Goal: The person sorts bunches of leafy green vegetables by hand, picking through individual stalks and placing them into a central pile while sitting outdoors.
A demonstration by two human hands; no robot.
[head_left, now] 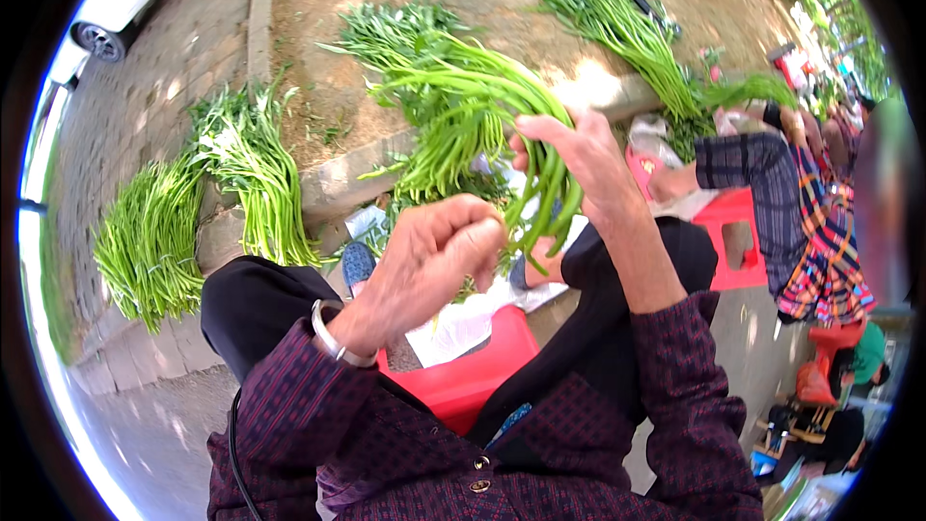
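My right hand [590,159] is closed around the bent stems of a bunch of long-stemmed leafy greens [482,72], held up above my knees. The stems arch from the leafy end at the left and hang below my fingers. My left hand [439,256], with a silver bangle at the wrist, is curled into a loose fist just left of the drooping stem ends. Whatever its fingers may pinch is hidden. More leafy greens [400,29] lie on the ground behind the bunch.
Two bundles of greens [149,241] rest by the curb [338,178] at the left, another [627,29] at the far right. Between my legs is a red plastic stool [463,381] beside white plastic sheeting [449,333]. A person in plaid trousers [757,174] sits close on my right.
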